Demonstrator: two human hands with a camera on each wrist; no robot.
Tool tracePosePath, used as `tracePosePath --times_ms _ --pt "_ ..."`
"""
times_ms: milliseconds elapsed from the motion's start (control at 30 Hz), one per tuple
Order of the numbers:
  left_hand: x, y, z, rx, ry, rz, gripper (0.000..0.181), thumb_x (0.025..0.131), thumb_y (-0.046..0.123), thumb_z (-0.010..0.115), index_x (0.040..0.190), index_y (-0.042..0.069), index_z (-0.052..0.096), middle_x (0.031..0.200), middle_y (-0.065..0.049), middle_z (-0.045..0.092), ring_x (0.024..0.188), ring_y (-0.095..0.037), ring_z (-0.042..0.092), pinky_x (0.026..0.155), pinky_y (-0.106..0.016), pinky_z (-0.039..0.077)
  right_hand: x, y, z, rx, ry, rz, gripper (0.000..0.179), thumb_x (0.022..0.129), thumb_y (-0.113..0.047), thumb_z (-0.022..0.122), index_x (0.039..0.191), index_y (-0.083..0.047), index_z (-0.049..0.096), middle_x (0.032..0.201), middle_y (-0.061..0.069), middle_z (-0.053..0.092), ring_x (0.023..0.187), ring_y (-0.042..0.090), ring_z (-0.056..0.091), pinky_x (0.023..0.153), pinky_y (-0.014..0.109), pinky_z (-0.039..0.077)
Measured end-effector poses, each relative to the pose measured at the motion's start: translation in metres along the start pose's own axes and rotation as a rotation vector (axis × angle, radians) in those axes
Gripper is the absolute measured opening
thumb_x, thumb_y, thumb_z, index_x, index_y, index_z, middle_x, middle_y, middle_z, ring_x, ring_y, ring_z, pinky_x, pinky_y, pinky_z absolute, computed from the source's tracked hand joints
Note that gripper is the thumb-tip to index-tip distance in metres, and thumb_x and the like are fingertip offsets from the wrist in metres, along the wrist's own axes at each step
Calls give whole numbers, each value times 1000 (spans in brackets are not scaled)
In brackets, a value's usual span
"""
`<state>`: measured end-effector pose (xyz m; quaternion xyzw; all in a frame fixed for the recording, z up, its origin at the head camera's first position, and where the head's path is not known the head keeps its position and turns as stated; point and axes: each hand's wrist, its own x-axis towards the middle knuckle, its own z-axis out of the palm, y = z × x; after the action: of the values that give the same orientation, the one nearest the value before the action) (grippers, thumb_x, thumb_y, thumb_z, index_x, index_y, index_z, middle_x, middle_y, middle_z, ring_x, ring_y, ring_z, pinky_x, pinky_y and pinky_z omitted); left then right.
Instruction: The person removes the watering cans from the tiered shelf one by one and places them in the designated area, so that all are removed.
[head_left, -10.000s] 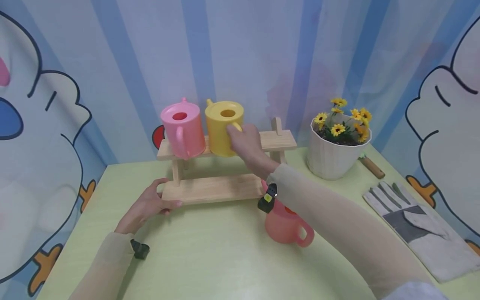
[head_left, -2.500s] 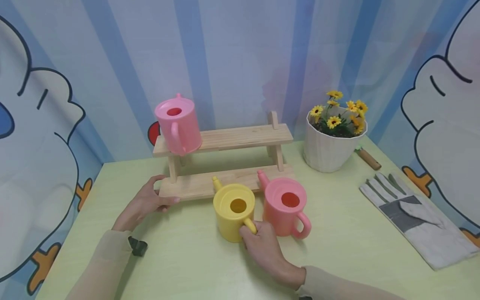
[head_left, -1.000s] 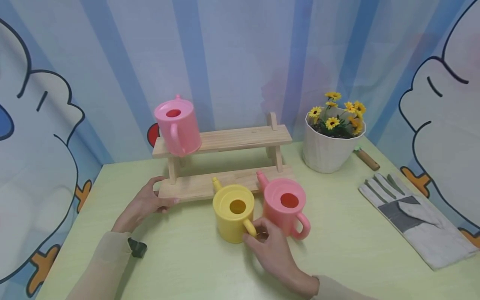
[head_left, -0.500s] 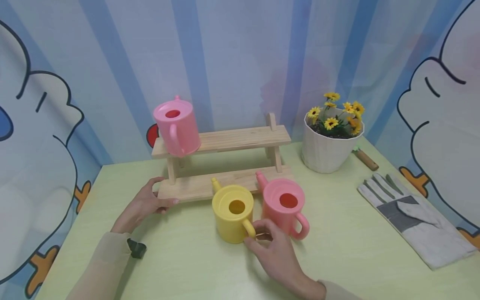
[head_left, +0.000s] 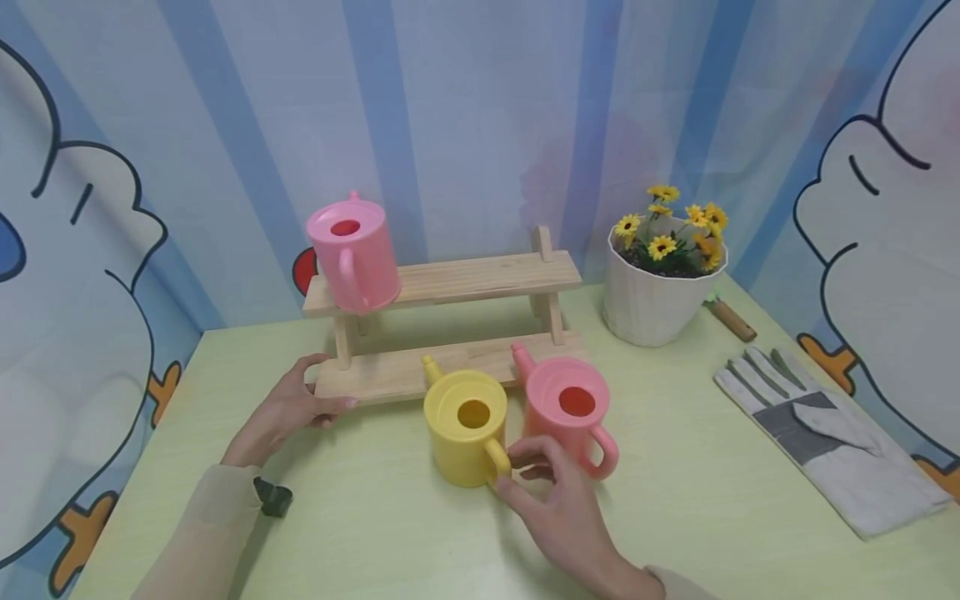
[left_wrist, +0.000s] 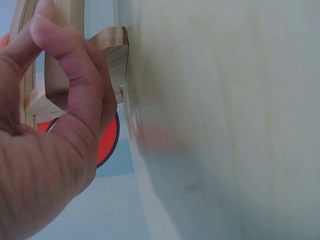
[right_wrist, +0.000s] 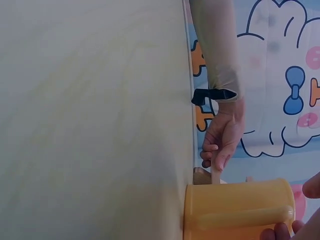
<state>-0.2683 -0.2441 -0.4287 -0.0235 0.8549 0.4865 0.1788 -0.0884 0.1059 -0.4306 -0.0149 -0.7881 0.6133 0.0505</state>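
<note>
My left hand (head_left: 288,408) grips the left end of the lower board of a two-tier wooden shelf (head_left: 480,279); the left wrist view has its fingers bent around the board. A yellow watering can (head_left: 459,450) stands upright on the table before the shelf, spout toward the back. My right hand (head_left: 558,508) is at its handle, thumb and fingers loosely spread and off the grip; in the right wrist view a gap shows between them. Close on the right stands a coral-pink watering can (head_left: 573,371), partly behind my right fingers. Another pink watering can (head_left: 375,267) sits on the upper board's left end.
A white pot (head_left: 652,308) of yellow flowers stands at the back right. Beside it lies a wooden-handled tool (head_left: 731,321), its head largely hidden. Grey-white work gloves (head_left: 840,450) lie along the right side. A printed curtain (head_left: 480,125) hangs behind the table.
Ten seconds ago my right hand held the yellow watering can on the upper board; it was then set on the table. The right fingers have since let go and drawn slightly back. Left hand stays.
</note>
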Motion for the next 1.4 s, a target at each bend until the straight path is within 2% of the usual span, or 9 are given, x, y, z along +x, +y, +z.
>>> tracePosePath --times_ms 333,533,800,900,1100,1233,1400 --pt "-1 -1 -1 -4 -9 19 113 96 29 86 173 8 7 115 -13 68 72 -12 64 74 -27 56 1 -12 -8 12 38 -74 28 92 -5 83 116 -9 70 117 7 74 110 25 69 103 28 57" --pt "-1 -2 -2 -14 -15 48 111 97 27 85 173 6 7 111 -10 68 70 -11 63 73 -26 56 7 -24 -16 -11 18 -141 28 93 -7 82 119 -9 70 119 9 73 110 20 68 103 32 58" --pt "2 -4 -3 -11 -13 44 111 97 25 85 173 6 6 110 -9 67 70 -11 63 73 -26 56 21 -40 -25 -23 -11 -270 29 93 -6 82 119 -7 68 115 7 71 109 21 67 101 26 57" --pt "1 -4 -3 -9 -12 43 111 97 26 85 173 6 6 111 -10 67 70 -11 63 72 -26 56 27 -46 -27 -13 -30 -315 29 93 -4 81 119 -3 67 114 11 70 109 21 66 100 25 58" --pt "2 -3 -2 8 -6 25 113 97 30 86 174 7 7 114 -12 69 71 -12 64 74 -26 57 40 -58 -26 -14 -85 -332 36 93 -5 81 125 -3 64 117 17 70 112 26 68 100 26 58" --pt "2 -3 -1 11 -1 16 114 95 33 87 173 8 7 114 -13 69 73 -13 64 75 -27 57 47 -68 -22 -19 -114 -322 39 94 -8 80 129 -5 63 121 18 70 114 31 69 103 31 58" --pt "1 -3 -1 12 -1 28 113 96 31 86 173 7 7 113 -12 69 72 -12 64 74 -26 57 57 -79 -17 -16 -158 -309 42 95 -12 79 132 -5 61 124 19 69 116 34 69 107 49 59"
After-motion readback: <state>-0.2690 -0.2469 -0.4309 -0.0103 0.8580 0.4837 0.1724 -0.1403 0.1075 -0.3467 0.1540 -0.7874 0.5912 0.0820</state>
